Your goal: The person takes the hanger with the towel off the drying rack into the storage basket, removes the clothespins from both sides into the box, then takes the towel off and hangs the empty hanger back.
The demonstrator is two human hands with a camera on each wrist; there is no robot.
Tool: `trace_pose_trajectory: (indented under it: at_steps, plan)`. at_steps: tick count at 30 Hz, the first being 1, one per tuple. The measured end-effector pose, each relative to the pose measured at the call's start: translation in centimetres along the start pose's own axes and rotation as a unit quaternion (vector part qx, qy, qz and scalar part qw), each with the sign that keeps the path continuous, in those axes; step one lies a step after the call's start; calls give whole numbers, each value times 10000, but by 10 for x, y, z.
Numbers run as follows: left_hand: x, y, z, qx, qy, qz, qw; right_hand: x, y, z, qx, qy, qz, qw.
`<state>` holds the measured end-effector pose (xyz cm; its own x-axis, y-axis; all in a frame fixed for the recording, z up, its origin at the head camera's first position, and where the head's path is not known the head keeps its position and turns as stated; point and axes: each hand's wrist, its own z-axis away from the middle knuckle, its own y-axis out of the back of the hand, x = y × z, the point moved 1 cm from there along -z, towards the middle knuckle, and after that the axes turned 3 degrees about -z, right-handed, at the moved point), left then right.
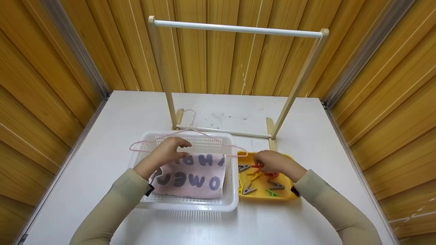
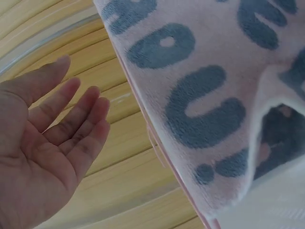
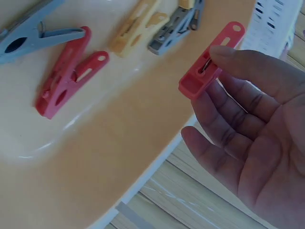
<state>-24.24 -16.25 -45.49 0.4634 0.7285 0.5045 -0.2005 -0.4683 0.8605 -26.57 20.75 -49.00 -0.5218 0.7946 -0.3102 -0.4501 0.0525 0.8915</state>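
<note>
A pink towel (image 1: pixel 201 170) with grey letters hangs over the lower bar of a pink clothes hanger (image 1: pixel 191 127), above and in a white plastic basket (image 1: pixel 190 206). My left hand (image 1: pixel 168 149) is by the towel's upper left part, fingers loosely bent and holding nothing. In the left wrist view, a gap lies between this hand and the towel's edge. Over a yellow tray (image 1: pixel 262 194), my right hand (image 1: pixel 277 162) pinches a red clothespin (image 3: pixel 214 59) between thumb and fingers. Below it lie several more clothespins, among them another red one (image 3: pixel 66 76).
A wooden rack (image 1: pixel 296 88) with a white top bar (image 1: pixel 238 29) stands behind the basket and tray. Its foot (image 1: pixel 271 126) reaches close to the tray. Wood-patterned walls (image 1: pixel 221 61) enclose the white table (image 1: pixel 85 163) at the back and both sides.
</note>
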Motion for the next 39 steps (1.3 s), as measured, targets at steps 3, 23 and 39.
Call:
trace_pose_trajectory:
  at_steps: [3,23,39]
  plan:
    - [-7,0,2,-45,147,-8,9999,2,-6,-6,-111,-147,73,9998]
    - [-26,-8,0,-119,353,6,9993,7,-27,-18,-506,-903,-1029,9893]
    - [-26,-10,-2,-230,500,-270,9981,6,-16,-22,-396,-575,-522,9962]
